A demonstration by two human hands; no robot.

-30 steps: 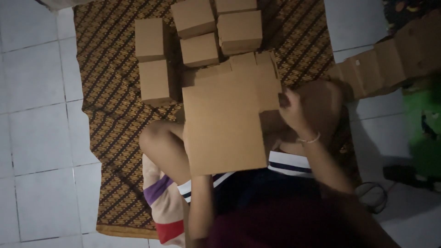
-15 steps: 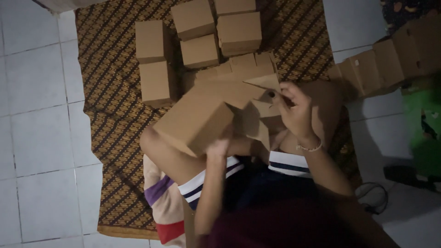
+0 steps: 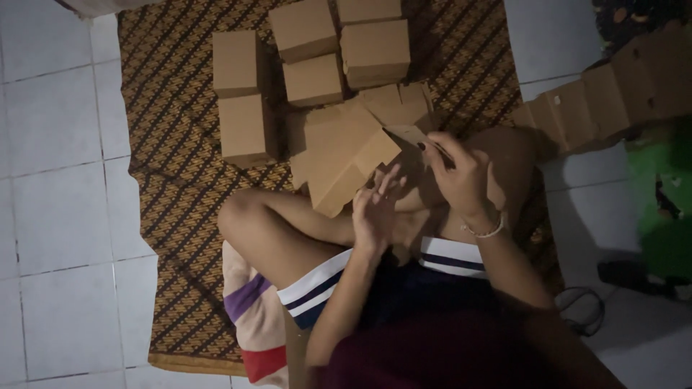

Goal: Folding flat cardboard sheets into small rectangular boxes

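Note:
I sit cross-legged on a brown patterned mat (image 3: 173,194). In front of my knees a plain brown cardboard box (image 3: 342,155) is half folded and tilted. My left hand (image 3: 375,209) rests with spread fingers against its near side. My right hand (image 3: 458,176) pinches one of the box's flaps (image 3: 407,133) at the right end. A thin bracelet sits on that wrist. Which other flaps are folded is hard to tell in the dim light.
Several finished cardboard boxes (image 3: 310,50) stand on the mat beyond the one I hold. A row of flat folded cardboard (image 3: 605,94) lies at the upper right on white floor tiles (image 3: 58,216). A striped cloth (image 3: 252,317) lies under my left leg. Green objects (image 3: 663,202) at the right edge.
The flat cardboard sheet I held over my lap has been folded up into a box shape and turned. My left hand has moved from beneath it to its near side.

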